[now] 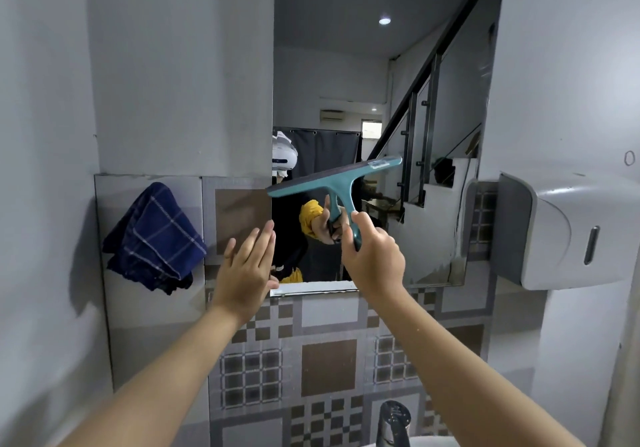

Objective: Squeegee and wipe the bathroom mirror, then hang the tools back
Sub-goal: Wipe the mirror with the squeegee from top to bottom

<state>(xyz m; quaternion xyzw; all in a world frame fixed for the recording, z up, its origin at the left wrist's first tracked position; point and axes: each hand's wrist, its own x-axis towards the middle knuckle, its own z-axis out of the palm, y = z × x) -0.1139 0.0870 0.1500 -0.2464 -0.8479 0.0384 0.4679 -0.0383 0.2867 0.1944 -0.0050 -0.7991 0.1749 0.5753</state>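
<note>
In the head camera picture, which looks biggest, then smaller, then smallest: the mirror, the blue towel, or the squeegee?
1. mirror, clearly the largest.
2. blue towel and squeegee look about alike; the squeegee is nearer the camera, so no ranking.

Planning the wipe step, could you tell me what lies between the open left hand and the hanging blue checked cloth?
Only bare grey wall tile separates left hand from blue checked cloth, in the head view.

I see cool, dim, even light. A ceiling lamp (384, 21) glows, reflected in the mirror (346, 65). The towel (154, 238) casts a soft shadow. Wide-angle bending and blur mark the edges.
</note>
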